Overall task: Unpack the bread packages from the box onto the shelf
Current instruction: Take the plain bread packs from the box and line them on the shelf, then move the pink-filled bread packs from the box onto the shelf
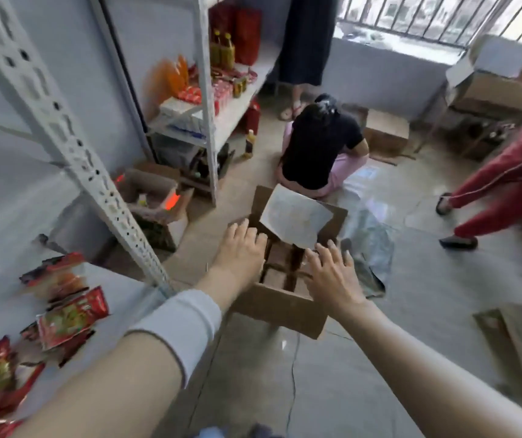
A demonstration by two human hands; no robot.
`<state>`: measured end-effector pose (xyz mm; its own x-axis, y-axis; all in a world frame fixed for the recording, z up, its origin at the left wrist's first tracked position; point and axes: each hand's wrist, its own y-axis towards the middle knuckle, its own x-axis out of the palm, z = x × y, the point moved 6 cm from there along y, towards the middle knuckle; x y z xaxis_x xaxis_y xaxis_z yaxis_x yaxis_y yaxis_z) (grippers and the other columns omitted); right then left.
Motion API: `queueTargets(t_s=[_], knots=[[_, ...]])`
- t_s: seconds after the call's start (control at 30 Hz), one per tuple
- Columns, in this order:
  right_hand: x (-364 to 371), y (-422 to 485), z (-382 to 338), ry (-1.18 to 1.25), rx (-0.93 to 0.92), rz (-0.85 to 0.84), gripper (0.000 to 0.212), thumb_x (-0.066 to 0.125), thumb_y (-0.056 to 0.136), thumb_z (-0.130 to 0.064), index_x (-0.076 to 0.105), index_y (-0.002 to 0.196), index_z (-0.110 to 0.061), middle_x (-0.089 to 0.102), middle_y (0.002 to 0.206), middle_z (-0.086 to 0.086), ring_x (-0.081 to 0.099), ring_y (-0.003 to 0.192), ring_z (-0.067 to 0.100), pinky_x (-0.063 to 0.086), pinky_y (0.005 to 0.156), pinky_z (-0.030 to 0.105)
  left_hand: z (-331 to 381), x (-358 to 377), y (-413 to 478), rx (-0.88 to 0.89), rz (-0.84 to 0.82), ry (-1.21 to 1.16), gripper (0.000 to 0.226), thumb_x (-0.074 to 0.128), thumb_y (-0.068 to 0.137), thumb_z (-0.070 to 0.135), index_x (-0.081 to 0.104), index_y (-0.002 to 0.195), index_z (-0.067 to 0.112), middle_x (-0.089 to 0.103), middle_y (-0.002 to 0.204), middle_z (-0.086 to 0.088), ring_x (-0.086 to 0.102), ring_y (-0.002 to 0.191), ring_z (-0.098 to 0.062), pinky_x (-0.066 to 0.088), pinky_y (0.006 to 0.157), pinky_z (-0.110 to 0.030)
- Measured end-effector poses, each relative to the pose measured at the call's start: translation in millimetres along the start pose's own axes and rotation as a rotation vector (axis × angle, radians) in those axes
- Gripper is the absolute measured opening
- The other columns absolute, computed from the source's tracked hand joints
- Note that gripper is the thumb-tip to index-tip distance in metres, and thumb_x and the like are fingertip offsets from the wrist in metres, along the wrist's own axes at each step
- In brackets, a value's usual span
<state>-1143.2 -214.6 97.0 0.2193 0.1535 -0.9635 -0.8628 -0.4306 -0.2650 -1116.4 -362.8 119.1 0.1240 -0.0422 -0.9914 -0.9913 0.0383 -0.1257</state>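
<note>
An open brown cardboard box (pixel 280 306) stands on the floor in front of me, with cardboard dividers inside and a pale flap (pixel 294 218) folded up at its far side. My left hand (pixel 242 249) hovers over the box's left rim, fingers spread, holding nothing. Over the right rim my right hand (pixel 332 273) is spread too, and holds nothing. Several red bread packages (pixel 70 317) lie on the white shelf (pixel 117 286) at my lower left. The frame does not show what the box holds.
A perforated white shelf post (pixel 73 143) slants across the left. A person in black (pixel 319 150) crouches just beyond the box; another in red trousers (pixel 499 191) steps in from the right. More boxes (pixel 155 197) sit by a stocked rack (pixel 218 90). Flattened cardboard (pixel 518 339) lies at right.
</note>
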Motion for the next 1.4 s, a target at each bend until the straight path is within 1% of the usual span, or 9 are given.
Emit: queueTargets(t_s=[0.3,0.4,0.47,0.53,0.67,0.83,0.97,1.1,1.4], knots=[[86,76,99,0.040,0.161,-0.181,0.057,0.043,0.094,-0.030,0.025,0.145,-0.011,0.027,0.152,0.014,0.017,0.143,0.032,0.019,0.114,0.049,53,97,138,0.158,-0.160,-0.031,0.048,0.038,0.097,0.026,0.029,0.141,0.008,0.030,0.151,-0.013,0.017,0.144,-0.029,0.011,0.117,-0.039],[136,131,114,0.121,0.211,-0.189,0.058,0.081,0.061,-0.029,0.066,0.112,-0.006,0.066,0.113,0.019,0.060,0.112,0.038,0.052,0.086,0.051,53,146,208,0.190,-0.200,-0.106,0.049,0.042,0.096,0.030,0.033,0.139,0.009,0.036,0.147,-0.010,0.023,0.141,-0.027,0.016,0.115,-0.036],[180,163,121,0.201,0.267,-0.213,0.059,0.089,0.045,-0.028,0.071,0.097,-0.007,0.072,0.097,0.016,0.068,0.095,0.036,0.057,0.071,0.049,51,185,253,0.202,-0.263,-0.089,0.051,0.043,0.095,0.031,0.031,0.140,0.009,0.035,0.148,-0.009,0.024,0.141,-0.026,0.017,0.114,-0.035],[222,187,122,0.288,0.287,-0.248,0.056,0.086,0.053,-0.025,0.069,0.103,-0.004,0.070,0.103,0.018,0.065,0.101,0.039,0.054,0.077,0.051,52,227,295,0.249,-0.298,-0.068,0.052,0.053,0.090,0.030,0.040,0.136,0.009,0.043,0.142,-0.011,0.035,0.136,-0.027,0.022,0.111,-0.035],[311,225,126,0.423,0.368,-0.289,0.052,0.074,0.073,-0.022,0.059,0.117,0.000,0.062,0.118,0.022,0.054,0.116,0.042,0.049,0.091,0.051,49,305,371,0.328,-0.219,0.014,0.033,0.068,0.062,0.024,0.069,0.092,0.009,0.069,0.086,-0.013,0.067,0.073,-0.030,0.050,0.070,-0.030],[396,246,133,0.499,0.556,-0.497,0.053,0.049,0.092,-0.033,0.036,0.132,-0.001,0.042,0.131,0.017,0.041,0.121,0.031,0.041,0.096,0.038,45,380,392,0.304,-0.189,-0.102,0.035,0.058,0.074,0.014,0.064,0.107,0.006,0.066,0.097,-0.019,0.064,0.087,-0.038,0.050,0.075,-0.040],[440,245,134,0.604,0.780,-0.615,0.063,0.055,0.090,-0.031,0.025,0.137,-0.003,0.041,0.131,0.015,0.044,0.121,0.030,0.041,0.096,0.037,49,448,369,-0.041,-0.468,-0.257,0.047,0.044,0.093,0.020,0.035,0.136,0.007,0.039,0.138,-0.021,0.041,0.124,-0.037,0.037,0.099,-0.043],[468,244,130,0.702,0.910,-0.643,0.076,0.062,0.085,-0.034,0.016,0.139,-0.006,0.048,0.126,0.020,0.050,0.116,0.035,0.042,0.094,0.040,42,497,360,-0.453,-0.465,-0.403,0.072,0.054,0.090,0.028,0.016,0.143,-0.002,0.023,0.145,-0.026,0.023,0.134,-0.038,0.023,0.112,-0.043],[453,239,141,0.825,1.068,-0.573,0.074,0.071,0.079,-0.028,0.026,0.134,-0.007,0.058,0.121,0.021,0.055,0.112,0.039,0.044,0.089,0.043,31,500,369,-0.832,-0.298,-0.733,0.096,0.080,0.066,0.035,0.026,0.140,0.006,0.043,0.140,-0.016,0.039,0.131,-0.031,0.036,0.106,-0.040]])
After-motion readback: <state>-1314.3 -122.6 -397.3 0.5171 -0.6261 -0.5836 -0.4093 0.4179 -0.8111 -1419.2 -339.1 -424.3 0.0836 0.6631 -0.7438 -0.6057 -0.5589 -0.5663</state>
